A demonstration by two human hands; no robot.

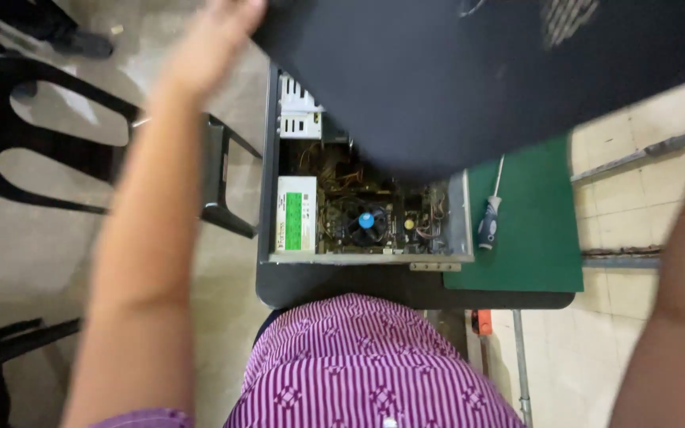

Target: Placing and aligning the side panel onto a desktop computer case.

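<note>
Left hand: gripped the near-left edge of the black side panel.
Panel: held aloft, long axis running rightward from that hand, over the open computer case.
Right hand: out of sight; grip unknowable.
Screwdriver: lay on the green mat below.
</note>
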